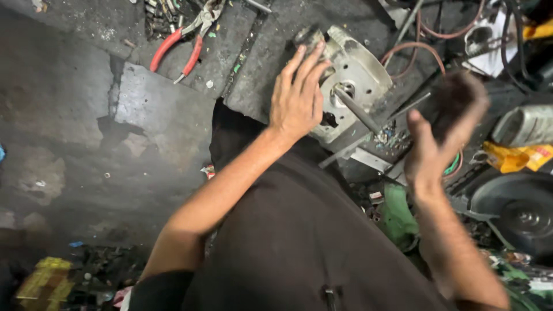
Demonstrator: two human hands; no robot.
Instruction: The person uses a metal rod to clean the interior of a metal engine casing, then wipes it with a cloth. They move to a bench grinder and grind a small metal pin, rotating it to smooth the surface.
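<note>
left hand (298,98) on motor housing (354,80) edge

motor housing (351,80): on the floor (75,115), ahead of the person's lap
left hand (298,98): resting on the housing's left side
right hand (443,132): right of the housing, apart from it
pliers (184,43): far left of the housing, on the floor

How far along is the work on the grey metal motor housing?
Done: the motor housing sits open-faced on the floor, its shaft sticking out. In hand: the left hand rests on the housing; the right hand grips a dark, blurred object. Left: red-handled pliers and loose parts lie about, so assembly looks unfinished.
</note>
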